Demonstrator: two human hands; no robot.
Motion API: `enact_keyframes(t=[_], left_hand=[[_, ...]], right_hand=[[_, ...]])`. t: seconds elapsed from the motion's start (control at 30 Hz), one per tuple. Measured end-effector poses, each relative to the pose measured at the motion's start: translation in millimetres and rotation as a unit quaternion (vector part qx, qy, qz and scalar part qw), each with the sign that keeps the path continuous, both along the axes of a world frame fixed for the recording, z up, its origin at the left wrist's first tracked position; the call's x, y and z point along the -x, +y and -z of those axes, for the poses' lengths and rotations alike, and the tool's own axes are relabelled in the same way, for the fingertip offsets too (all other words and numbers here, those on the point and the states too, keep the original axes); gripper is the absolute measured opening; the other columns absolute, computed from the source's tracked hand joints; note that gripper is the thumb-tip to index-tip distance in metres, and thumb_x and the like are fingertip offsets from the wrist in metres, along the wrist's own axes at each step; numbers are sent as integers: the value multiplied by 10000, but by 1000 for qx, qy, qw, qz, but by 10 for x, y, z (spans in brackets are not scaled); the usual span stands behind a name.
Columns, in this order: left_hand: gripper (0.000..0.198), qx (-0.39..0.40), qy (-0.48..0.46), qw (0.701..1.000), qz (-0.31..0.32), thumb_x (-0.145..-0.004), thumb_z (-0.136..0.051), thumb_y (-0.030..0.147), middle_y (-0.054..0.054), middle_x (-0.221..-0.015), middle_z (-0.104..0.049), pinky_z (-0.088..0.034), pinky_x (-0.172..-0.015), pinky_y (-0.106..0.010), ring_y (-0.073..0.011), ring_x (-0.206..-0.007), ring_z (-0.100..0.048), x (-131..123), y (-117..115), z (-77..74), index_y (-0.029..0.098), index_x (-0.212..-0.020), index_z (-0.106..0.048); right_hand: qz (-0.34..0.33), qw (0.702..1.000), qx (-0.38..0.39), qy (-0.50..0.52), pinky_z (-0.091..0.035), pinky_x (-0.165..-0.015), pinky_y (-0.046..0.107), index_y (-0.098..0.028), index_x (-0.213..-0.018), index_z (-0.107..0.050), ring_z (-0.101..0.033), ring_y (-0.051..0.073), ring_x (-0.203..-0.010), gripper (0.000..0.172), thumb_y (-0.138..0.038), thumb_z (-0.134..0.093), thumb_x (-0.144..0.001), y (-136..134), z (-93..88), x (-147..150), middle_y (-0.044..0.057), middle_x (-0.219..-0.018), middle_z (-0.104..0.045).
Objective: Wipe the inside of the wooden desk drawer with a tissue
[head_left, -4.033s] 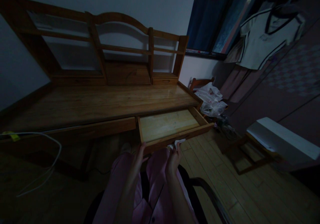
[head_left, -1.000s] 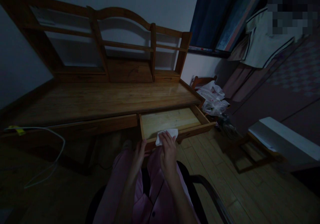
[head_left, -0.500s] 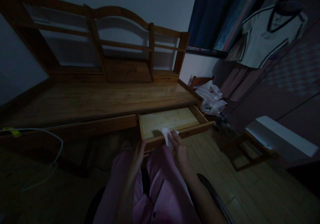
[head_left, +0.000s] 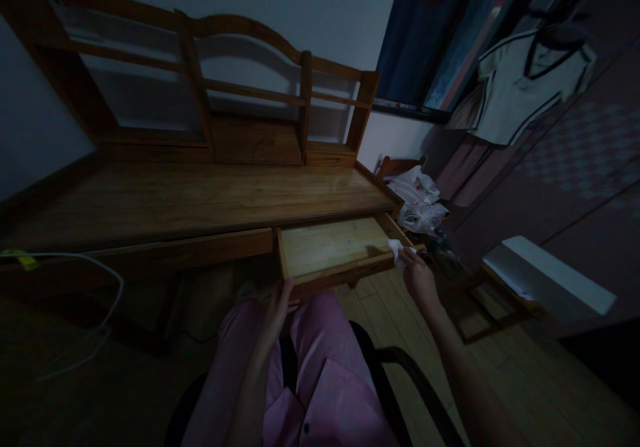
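Note:
A wooden desk [head_left: 200, 197] has its right drawer [head_left: 340, 270] pulled out, the pale bottom bare. My left hand [head_left: 278, 308] grips the drawer's front edge at its left corner, fingers curled on the wood. My right hand [head_left: 416, 275] pinches a small white cloth [head_left: 397, 250] against the drawer's front right corner. I sit on a dark chair in pink trousers [head_left: 320, 360].
A wooden shelf unit [head_left: 210, 94] stands on the desk's back. A white cable [head_left: 90, 280] hangs at the left edge. Plastic bags [head_left: 417, 200] lie on a chair at the right. A low stool with a white cushion [head_left: 540, 274] stands on the wooden floor. A shirt [head_left: 525, 80] hangs at upper right.
My right hand has slid the white cloth along the drawer's front edge from the middle to the right corner. The left hand stays on the left corner.

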State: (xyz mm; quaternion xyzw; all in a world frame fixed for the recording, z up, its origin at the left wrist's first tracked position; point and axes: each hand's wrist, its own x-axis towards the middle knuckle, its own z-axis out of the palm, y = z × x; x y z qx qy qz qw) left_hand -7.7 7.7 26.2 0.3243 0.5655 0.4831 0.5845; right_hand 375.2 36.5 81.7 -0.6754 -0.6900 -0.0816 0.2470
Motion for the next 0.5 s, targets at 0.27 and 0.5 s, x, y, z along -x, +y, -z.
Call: enact_keyframes(t=[0.27,0.5], left_hand=[[545,9,-19,1000,3,-955,-484,482,-150,-1500,-458,-596,-795,-291,-188,-866,-738,14,5,-15,194,-1416,-441],[553,3,-18,1000,8,-951,-480,513,-147,-1516,-441,-600,-798,-308,-186,-849,-736,20,36,32,205,-1408,-434]], right_hand=[[55,995,-36,-71,-448,-1054,383,-81,-1304,-630,-540,259,-1275,511,-91,-390,-853,231,170,-654,195,-1367,-584],[59,994,-89,-31,-478,-988,399,-98,-1277,-648,-571,269,-1144,453,-194,-407,-906,158,171,-661,197,-1243,-612]])
